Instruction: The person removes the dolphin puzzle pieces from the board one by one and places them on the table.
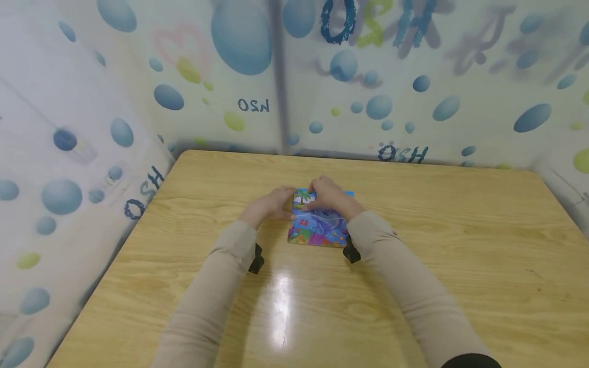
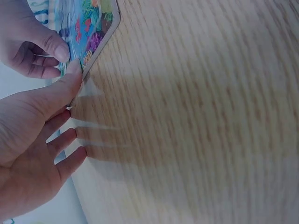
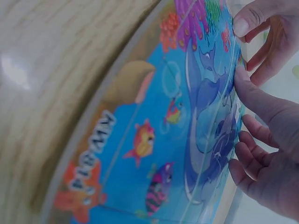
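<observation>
A flat rectangular board (image 1: pixel 317 232) printed with a bright sea picture lies on the table, dolphins and fish showing in the right wrist view (image 3: pixel 154 135). Glossy pale lines run across its face. My left hand (image 1: pixel 274 203) is at its left edge, thumb touching the edge and the other fingers reaching down beside it, fairly straight in the left wrist view (image 2: pixel 37 130). Over the board's upper part, my right hand (image 1: pixel 329 194) has bent fingers, their tips at the surface near the palm-tree corner. Whether those fingertips pinch anything is hidden.
The wooden table (image 1: pixel 460 220) spreads around the board, with a bright reflection in front. Walls printed with blue bubbles (image 1: pixel 379 107) rise behind and at the left. Dark wrist devices (image 1: pixel 352 250) hang below the sleeves.
</observation>
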Motion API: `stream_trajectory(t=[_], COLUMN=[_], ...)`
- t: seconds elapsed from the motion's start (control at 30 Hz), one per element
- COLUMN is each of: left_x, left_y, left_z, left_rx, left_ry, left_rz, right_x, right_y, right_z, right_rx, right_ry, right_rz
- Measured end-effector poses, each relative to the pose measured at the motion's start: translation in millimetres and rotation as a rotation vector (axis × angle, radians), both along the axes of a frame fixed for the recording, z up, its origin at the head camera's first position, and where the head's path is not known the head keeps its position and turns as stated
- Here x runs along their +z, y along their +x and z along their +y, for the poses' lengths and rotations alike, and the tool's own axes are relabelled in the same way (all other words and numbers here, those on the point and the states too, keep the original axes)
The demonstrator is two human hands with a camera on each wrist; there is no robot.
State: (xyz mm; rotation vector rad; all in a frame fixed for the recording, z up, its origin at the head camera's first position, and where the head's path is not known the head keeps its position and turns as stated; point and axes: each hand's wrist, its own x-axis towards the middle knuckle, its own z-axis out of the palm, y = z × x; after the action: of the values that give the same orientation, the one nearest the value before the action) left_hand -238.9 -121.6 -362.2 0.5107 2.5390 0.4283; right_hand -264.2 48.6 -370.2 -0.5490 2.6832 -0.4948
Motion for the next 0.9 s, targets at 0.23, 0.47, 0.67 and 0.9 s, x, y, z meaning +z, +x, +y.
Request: stream_trajectory(t=[0.23,0.47,0.67,0.9], left_x=[0.6,1.2,5.6,6.4], left_y=[2.1,2.2,1.2,0.1], left_z=[-1.3,0.2,3.3,3.7], left_rx=[0.006,0.011,0.019,0.030], left_ry=[0.020,0.006,-0.010,-0.040], left_rz=[-0.006,-0.004,-0.019,-0.036], right_x=[4.6,8.9,10.8,5.7], right_y=[-3.9,-5.5,-6.4,-2.4], right_z=[-2,-5,-5,-4], right_rx=[0.019,0.029,0.042,0.021], right_ry=[0.042,0.083,0.071,-0.009], right_rz=[-0.059,-0.093,-0.090,-0.056])
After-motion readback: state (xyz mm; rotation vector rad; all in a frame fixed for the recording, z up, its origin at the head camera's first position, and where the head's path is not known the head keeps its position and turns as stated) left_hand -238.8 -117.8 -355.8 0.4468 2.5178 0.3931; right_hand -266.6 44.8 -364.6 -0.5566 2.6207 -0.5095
